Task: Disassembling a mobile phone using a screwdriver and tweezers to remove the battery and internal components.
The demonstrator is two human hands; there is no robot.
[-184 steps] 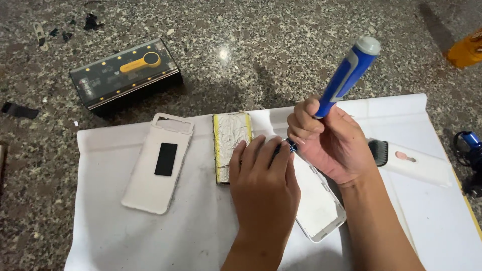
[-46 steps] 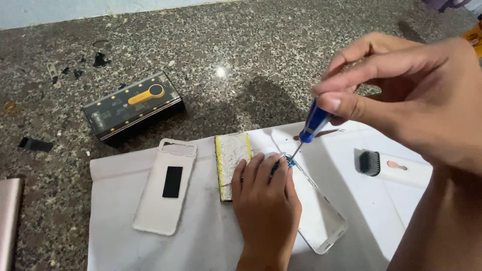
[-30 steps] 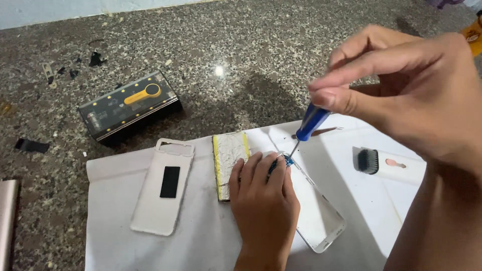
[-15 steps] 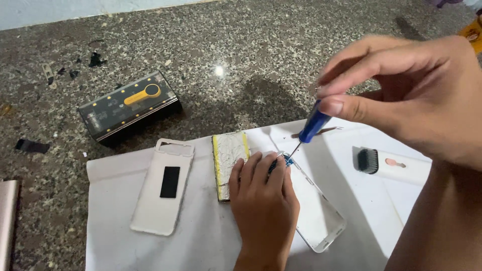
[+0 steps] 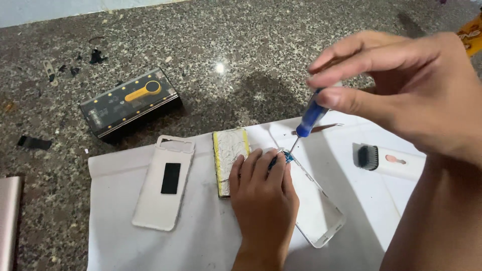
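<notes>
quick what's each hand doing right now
left hand: open, flat, pressing down on the white phone frame
right hand: closed, fingertip grip on the blue screwdriver

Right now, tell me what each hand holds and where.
Right hand pinches the blue screwdriver by its handle top. Left hand presses the white frame.

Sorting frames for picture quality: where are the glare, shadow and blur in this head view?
Head view: a small bright glare spot on the granite counter; a soft shadow just right of it; the near right hand looks large and slightly soft; the left hand and white cloth are sharp.
</notes>
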